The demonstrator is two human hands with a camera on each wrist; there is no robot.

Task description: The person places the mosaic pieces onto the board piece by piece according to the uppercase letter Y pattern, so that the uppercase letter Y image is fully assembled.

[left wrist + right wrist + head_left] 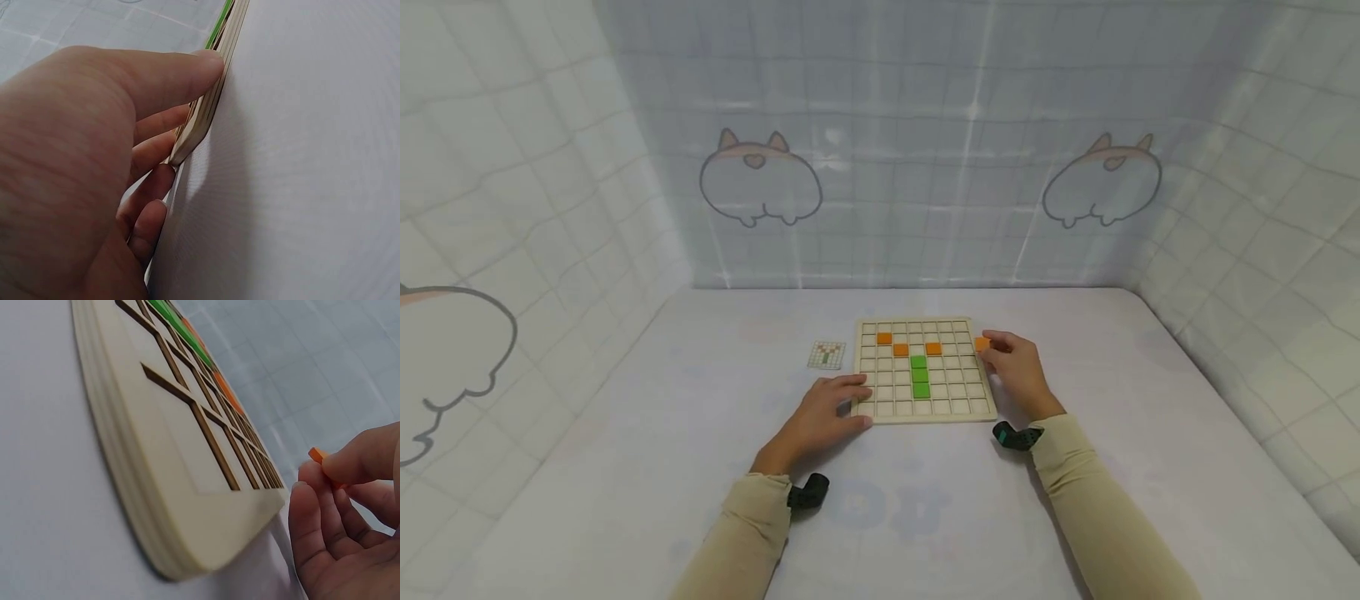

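A square wooden grid board (928,419) lies flat on the table. Three green tiles (920,376) form a column near its middle, and orange tiles (901,350) sit above them: two stepping up to the left, another (933,349) to the right. My left hand (823,417) rests at the near left corner, its thumb (200,72) touching the near edge and its other fingers along the left side. Beside the board's right edge, my right hand (1018,375) pinches an orange tile (317,454) between thumb and fingertips; the fingers partly hide that tile.
A small pattern card (827,355) with a Y-like figure on a grid lies left of the board. White table cloth (880,533) spreads around. Grid-printed curtains (925,208) with cartoon animals hang at the back and both sides. Each wrist wears a black device (808,492).
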